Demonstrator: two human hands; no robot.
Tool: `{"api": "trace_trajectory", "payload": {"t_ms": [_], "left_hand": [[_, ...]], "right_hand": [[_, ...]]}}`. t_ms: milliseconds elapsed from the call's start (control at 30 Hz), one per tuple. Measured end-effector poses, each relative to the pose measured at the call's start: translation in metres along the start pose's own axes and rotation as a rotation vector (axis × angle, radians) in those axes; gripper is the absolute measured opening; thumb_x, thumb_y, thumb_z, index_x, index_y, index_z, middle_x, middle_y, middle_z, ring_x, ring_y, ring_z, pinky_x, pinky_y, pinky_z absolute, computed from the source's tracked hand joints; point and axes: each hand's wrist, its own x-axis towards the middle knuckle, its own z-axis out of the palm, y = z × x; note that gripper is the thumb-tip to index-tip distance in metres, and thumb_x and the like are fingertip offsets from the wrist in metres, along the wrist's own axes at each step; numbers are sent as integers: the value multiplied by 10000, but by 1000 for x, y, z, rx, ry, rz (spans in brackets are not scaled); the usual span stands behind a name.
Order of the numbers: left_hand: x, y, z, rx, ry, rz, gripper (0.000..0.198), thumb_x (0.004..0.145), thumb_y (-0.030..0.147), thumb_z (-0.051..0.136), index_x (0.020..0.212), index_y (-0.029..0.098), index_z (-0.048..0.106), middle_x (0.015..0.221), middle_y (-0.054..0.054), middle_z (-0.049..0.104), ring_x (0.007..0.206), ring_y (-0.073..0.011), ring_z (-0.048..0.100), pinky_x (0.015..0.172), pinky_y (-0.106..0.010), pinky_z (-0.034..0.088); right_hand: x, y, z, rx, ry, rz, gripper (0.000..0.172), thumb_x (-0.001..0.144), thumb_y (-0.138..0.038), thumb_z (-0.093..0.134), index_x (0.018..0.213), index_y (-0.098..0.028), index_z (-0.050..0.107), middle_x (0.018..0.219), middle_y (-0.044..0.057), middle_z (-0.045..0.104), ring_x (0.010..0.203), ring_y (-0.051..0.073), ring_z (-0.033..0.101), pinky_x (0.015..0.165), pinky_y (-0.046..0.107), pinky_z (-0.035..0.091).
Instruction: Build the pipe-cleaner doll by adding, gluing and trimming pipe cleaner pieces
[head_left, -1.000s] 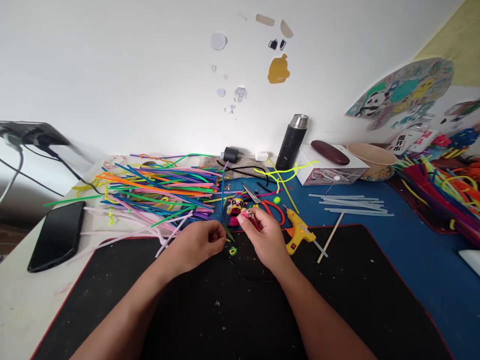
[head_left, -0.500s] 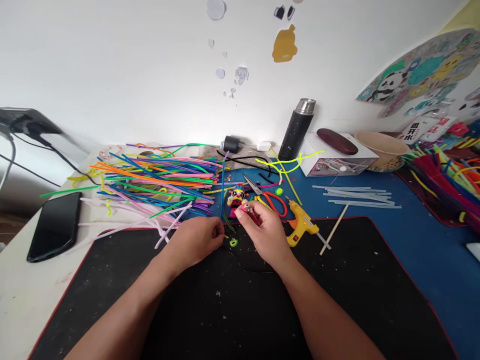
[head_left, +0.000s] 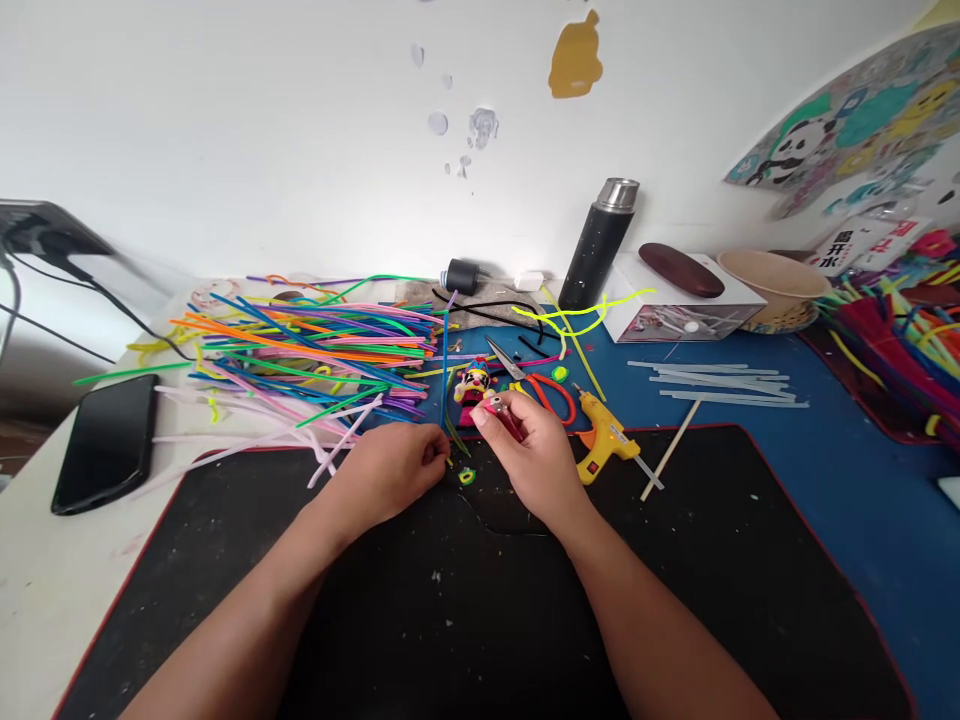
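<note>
One lighter (head_left: 513, 420), one figurine (head_left: 474, 382)

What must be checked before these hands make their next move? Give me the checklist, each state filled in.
1. Red object secured: ok, gripped in the right hand, red object partly hidden.
2. Left hand free: cannot tell, fingers curled, inside hidden.
3. Colorful figure clear of the right hand: cannot tell, it shows just beyond the thumb.
4. Scissors laid down: ok, on the blue surface.
5. Glue gun loaded: ok, a glue stick pokes out of its back.
6. Glue gun cold: cannot tell, heat does not show.
</note>
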Motion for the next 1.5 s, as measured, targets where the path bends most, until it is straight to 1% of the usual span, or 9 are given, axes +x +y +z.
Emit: {"api": "trace_trajectory", "payload": {"t_ms": [167,233,400,567,733,867,1033,1233,1500], "left_hand": [[0,0,-1,16,-10,-6,248,939,293,557,922,255,801,803,-51,788,688,-243,676,617,-330,351],[0,0,-1,16,-7,-6,254,947,300,546,915,259,794,805,-48,785,685,-240,675,615,-323,352],[1,1,-2,-27,-27,-27,193,905,264,572,890,253,763,798,-29,772,641,-214,642,603,-316,341],[2,1,-2,-31,-33,-46,147,880,251,581,844,250,723,761,-16,744,618,-213,620,591,-326,325],[3,0,0,-18,-26,-39,93,876,250,589,837,245,673,767,-11,725,625,-210,611,589,-329,322],[3,-1,-2,-22,-14,-55,71,889,275,604,861,243,660,783,-8,726,639,-208,614,589,-324,329],[3,-2,-7,-65,-34,-64,109,898,315,620,884,241,699,795,-13,738,701,-221,646,616,-324,360],[2,-4,-7,-45,-29,-28,169,919,308,573,901,240,727,815,-24,764,698,-224,662,622,-328,370],[3,-10,-5,1,-18,20,325,1012,366,476,989,227,769,953,-80,814,824,-276,728,705,-355,422]], "right_hand": [[0,0,1,-16,1,-6,271,982,-480,644,906,-222,678,802,3,639,722,186,564,654,284,453],[0,0,2,-13,-4,-13,266,986,-471,641,896,-222,672,797,0,630,717,182,555,656,286,451],[0,-1,1,-5,-5,-17,256,987,-453,644,886,-220,668,797,1,620,714,178,542,643,284,441],[0,-4,1,-21,-13,-12,256,986,-451,634,881,-220,666,786,0,608,714,180,544,642,286,433],[0,-4,1,-7,-13,-12,246,986,-441,638,883,-219,666,792,2,619,716,181,557,649,289,445],[0,-1,1,-4,-9,-11,240,985,-441,650,897,-219,676,823,9,654,741,188,591,674,289,468],[-1,-1,2,4,-20,-15,230,985,-438,661,898,-225,678,822,2,658,741,185,595,673,281,467],[-1,-1,2,-6,-29,-24,221,993,-415,653,879,-227,670,778,-11,622,705,173,563,649,274,446],[-2,0,2,-4,-39,-23,209,1002,-408,652,899,-228,680,806,-8,648,733,176,590,678,277,466]]}}
